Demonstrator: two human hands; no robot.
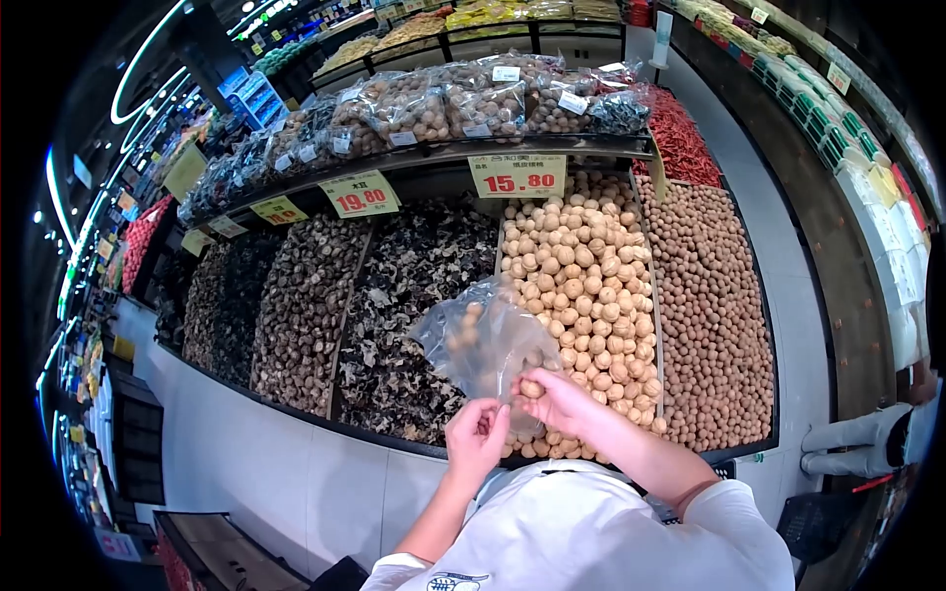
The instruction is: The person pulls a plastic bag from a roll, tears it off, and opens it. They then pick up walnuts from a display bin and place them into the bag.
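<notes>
Clear plastic bag (pixel 471 335), pale round walnuts (pixel 473 323) inside.

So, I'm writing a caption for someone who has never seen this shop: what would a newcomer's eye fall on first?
Probably the bright heap of pale walnuts right of centre, beside the dark, crinkled dried goods. Next, the clear plastic bag in front, with the left hand at its edge and a walnut in the right hand's fingers. Above, the red "15.80" on a yellow sign stands out.
</notes>
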